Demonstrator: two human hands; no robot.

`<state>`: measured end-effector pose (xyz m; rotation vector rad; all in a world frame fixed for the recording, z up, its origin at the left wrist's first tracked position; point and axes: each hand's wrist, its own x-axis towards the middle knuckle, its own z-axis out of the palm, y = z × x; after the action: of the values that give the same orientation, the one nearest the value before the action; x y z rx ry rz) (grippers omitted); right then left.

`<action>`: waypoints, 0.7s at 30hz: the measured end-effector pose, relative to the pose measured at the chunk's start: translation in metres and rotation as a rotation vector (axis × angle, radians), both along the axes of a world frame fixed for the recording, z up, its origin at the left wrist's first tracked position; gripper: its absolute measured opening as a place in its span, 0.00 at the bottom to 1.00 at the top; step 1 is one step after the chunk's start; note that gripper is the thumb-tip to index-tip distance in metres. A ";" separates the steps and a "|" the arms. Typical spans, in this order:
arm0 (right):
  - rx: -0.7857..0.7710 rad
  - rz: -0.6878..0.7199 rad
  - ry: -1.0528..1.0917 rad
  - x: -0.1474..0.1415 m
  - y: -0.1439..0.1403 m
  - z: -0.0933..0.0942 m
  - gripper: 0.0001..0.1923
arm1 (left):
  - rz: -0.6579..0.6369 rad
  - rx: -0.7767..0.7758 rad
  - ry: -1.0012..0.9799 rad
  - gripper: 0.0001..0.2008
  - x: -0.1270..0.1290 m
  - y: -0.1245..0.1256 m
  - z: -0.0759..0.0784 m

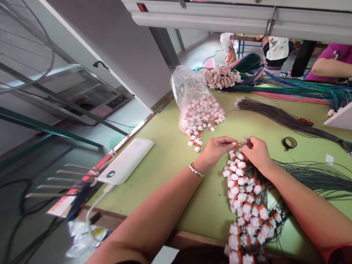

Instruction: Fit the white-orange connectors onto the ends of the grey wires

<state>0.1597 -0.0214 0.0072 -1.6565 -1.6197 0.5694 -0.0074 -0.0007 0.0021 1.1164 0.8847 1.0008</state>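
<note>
My left hand [219, 149] pinches a small orange-and-white connector [235, 145] between thumb and fingers. Close on its right, my right hand [256, 151] is closed around a bunch of dark wires [246, 139] whose metal tips stick out past the fingers. A single wire end reaches across towards the connector; whether it is inside cannot be made out. Below both hands lies a long heap of white-and-orange connectors [244, 198] joined to dark wires. Left of the hands, loose connectors [197, 141] spill from the mouth of a clear plastic bag [189, 86].
A bundle of dark wires [272, 113] lies at the back right, near a roll of black tape [289, 143] and a red-handled tool [305, 121]. Coloured wire bundles [288, 86] cover the far edge. A white device [126, 161] sits at the left edge. Another person's arm [331, 68] shows beyond.
</note>
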 end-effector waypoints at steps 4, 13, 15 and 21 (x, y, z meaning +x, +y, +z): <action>0.020 0.022 0.038 0.001 0.001 -0.005 0.08 | 0.051 0.154 0.165 0.09 0.000 -0.001 0.002; 0.040 0.047 0.041 0.000 -0.001 -0.006 0.09 | 0.010 0.175 0.155 0.08 0.001 -0.002 0.001; 0.034 0.068 0.061 0.000 -0.001 -0.007 0.08 | 0.013 0.091 0.079 0.09 0.002 -0.002 0.000; 0.008 0.121 0.178 0.002 -0.001 -0.008 0.06 | 0.032 -0.178 -0.204 0.13 0.005 -0.003 -0.003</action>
<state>0.1619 -0.0220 -0.0009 -1.4647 -1.5958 0.7496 -0.0026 -0.0037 -0.0006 0.8374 0.8113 1.0212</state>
